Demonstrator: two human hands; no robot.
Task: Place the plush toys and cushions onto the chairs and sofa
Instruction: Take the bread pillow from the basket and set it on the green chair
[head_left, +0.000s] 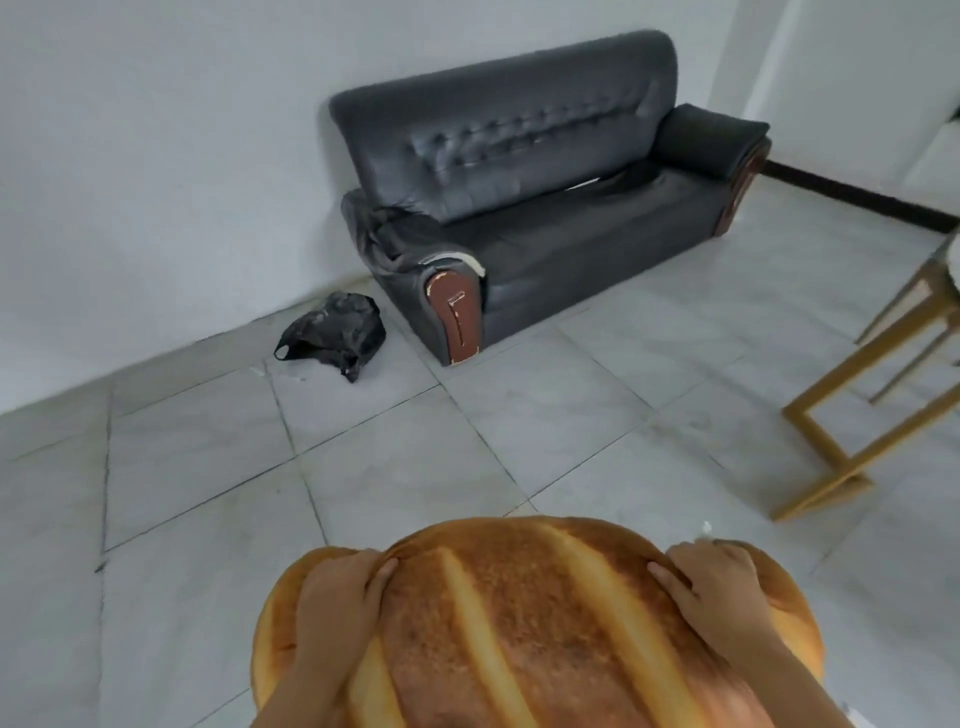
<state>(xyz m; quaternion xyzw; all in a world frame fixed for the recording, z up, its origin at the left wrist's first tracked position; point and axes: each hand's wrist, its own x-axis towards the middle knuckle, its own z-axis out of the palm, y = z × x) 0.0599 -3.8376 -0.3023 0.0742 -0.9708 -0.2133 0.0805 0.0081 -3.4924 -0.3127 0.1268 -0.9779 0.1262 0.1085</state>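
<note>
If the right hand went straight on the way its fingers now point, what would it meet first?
The right hand grips the bread-shaped cushion, fingers pointing up-left. Beyond it lies bare tiled floor, then probably the sofa; depth is unclear.

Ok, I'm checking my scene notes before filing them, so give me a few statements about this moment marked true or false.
1. Both hands hold the bread-shaped cushion. True: the left hand and right hand grip its top edge.
2. The cushion already lies on the sofa. False: it is held above the floor, apart from the sofa.
3. A black plastic bag lies on the floor beside the sofa's arm. True.
4. A plush toy sits on the sofa seat. False: none shows there.
5. The gold-framed stool stands left of the sofa. False: it stands to the right.
</note>
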